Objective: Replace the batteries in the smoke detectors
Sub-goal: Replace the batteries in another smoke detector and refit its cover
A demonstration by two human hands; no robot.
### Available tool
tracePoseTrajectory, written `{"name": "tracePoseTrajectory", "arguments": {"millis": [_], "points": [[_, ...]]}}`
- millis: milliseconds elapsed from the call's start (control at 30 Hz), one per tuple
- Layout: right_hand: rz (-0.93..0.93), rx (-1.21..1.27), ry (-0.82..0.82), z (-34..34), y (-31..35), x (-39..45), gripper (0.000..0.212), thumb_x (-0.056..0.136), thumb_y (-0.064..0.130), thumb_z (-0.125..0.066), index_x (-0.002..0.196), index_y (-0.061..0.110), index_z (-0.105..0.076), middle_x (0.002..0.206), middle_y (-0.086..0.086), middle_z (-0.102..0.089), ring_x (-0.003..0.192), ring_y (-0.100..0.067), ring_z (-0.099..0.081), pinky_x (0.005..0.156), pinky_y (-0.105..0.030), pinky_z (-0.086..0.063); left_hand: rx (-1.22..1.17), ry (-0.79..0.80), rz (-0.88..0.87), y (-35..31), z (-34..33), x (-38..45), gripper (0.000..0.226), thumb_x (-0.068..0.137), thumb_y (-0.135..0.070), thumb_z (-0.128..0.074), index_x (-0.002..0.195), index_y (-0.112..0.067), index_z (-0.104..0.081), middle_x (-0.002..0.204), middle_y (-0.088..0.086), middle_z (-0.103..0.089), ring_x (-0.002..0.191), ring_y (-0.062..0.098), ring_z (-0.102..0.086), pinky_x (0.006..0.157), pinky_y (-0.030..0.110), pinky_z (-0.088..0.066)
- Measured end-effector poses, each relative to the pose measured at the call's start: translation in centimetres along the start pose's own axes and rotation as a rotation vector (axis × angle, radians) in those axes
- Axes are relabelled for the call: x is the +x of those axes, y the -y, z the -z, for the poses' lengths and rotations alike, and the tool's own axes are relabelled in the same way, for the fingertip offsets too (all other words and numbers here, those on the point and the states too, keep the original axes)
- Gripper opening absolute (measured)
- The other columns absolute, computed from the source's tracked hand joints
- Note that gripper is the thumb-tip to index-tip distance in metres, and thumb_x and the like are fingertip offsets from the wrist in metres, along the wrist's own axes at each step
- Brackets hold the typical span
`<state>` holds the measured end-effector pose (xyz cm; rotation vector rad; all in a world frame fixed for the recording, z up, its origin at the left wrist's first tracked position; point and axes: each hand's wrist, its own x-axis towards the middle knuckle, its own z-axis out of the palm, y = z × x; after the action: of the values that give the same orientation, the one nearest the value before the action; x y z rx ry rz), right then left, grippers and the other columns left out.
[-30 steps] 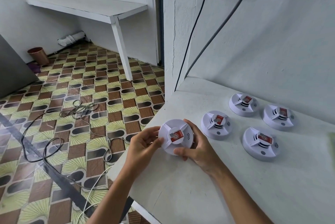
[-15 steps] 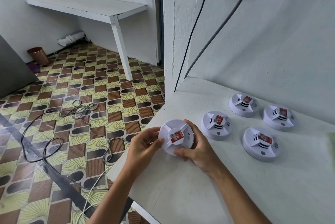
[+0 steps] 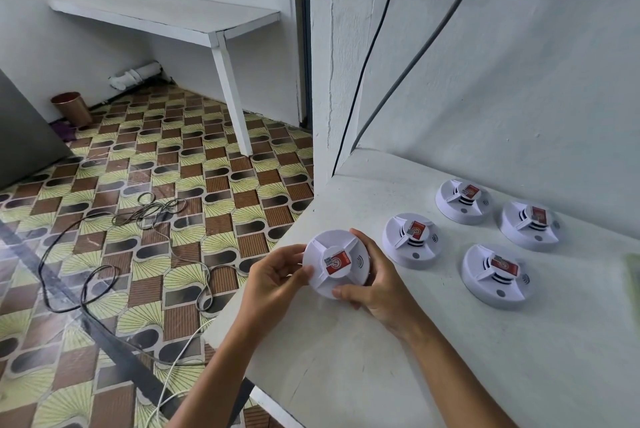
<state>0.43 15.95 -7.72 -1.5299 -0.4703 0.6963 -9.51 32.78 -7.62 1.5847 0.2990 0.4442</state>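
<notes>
Detector (image 3: 335, 263) held over the counter (image 3: 346, 375) edge, left hand (image 3: 273, 277) pinching its left rim, right hand (image 3: 375, 283) curled round the right side. Could slip to the floor (image 3: 173, 219) if twisted too hard here. Four detectors (image 3: 410, 240) resting further right; not possible to see any battery.

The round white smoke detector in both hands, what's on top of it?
The round white smoke detector carries a red and white sticker at its centre; its underside, facing away, is hidden.
</notes>
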Motion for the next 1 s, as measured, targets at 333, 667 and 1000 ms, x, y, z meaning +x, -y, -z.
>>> {"name": "tracePoseTrajectory", "arguments": {"millis": [333, 667, 1000], "points": [[-0.006, 0.015, 0.010, 0.07, -0.18, -0.01, 0.087, 0.075, 0.001, -0.077, 0.141, 0.037, -0.033, 0.135, 0.006, -0.050, 0.118, -0.019, -0.054, 0.069, -0.023, -0.054, -0.002, 0.004, 0.006, 0.13, 0.04, 0.00, 0.031, 0.082, -0.007, -0.069, 0.113, -0.003, -0.065, 0.101, 0.009, -0.074, 0.093, 0.026, -0.071, 0.078, 0.032, -0.059], [-0.010, 0.001, 0.017, 0.13, -0.22, 0.04, 0.090, 0.068, 0.013, -0.078, 0.142, 0.039, -0.033, 0.136, 0.007, -0.050, 0.117, -0.021, -0.055, 0.068, -0.021, -0.053, -0.040, 0.002, 0.005, 0.23, 0.05, 0.02, 0.034, 0.080, -0.011, -0.070, 0.112, -0.003, -0.065, 0.100, 0.011, -0.074, 0.093, 0.031, -0.070, 0.079, 0.036, -0.059], [0.004, 0.018, 0.046, 0.40, -0.39, 0.18, 0.085, 0.067, 0.011, -0.072, 0.139, 0.040, -0.036, 0.132, 0.004, -0.053, 0.103, -0.016, -0.057, 0.063, -0.020, -0.049, -0.050, -0.001, 0.005, 0.03, -0.06, 0.04, 0.035, 0.078, -0.015, -0.074, 0.111, -0.006, -0.066, 0.099, 0.010, -0.074, 0.092, 0.031, -0.070, 0.078, 0.037, -0.059]]}}
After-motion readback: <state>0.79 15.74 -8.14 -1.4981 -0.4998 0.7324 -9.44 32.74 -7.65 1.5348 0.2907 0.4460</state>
